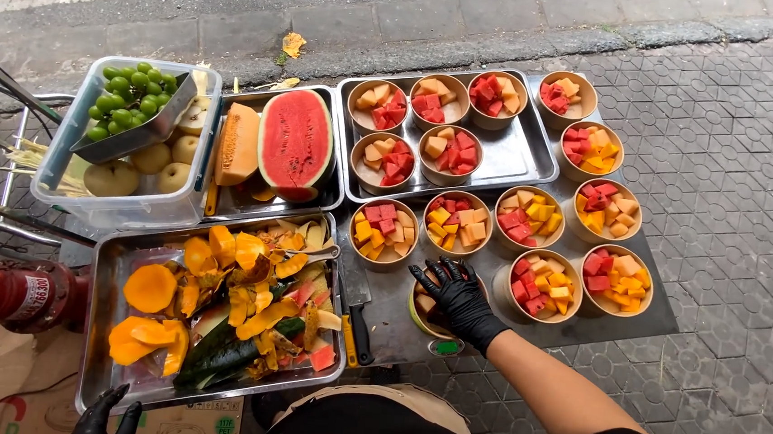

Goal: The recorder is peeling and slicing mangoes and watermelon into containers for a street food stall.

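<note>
Paved street kerbside, low metal desk [506, 321], right hand [455, 294] in black glove clamped over a fruit bowl [434, 318] just right of the knife [357, 307], left hand [108, 417] fingers spread, below the peel tray [100, 315] left of knife.

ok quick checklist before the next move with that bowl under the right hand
1. Right hand on the bowl: ok, the gloved palm covers its top.
2. Bowl contents: cannot tell, the hand hides nearly all of it.
3. Knife out of the way: not ok, it lies just beside the bowl, black handle toward the person.
4. Left hand free: ok, it is low at the near edge of the scrap tray, holding nothing visible.
5. Filled fruit cups clear of the hand: not ok, the nearest stands right next to the fingers.
6. Cut watermelon stable: ok, it rests in its tray.
</note>
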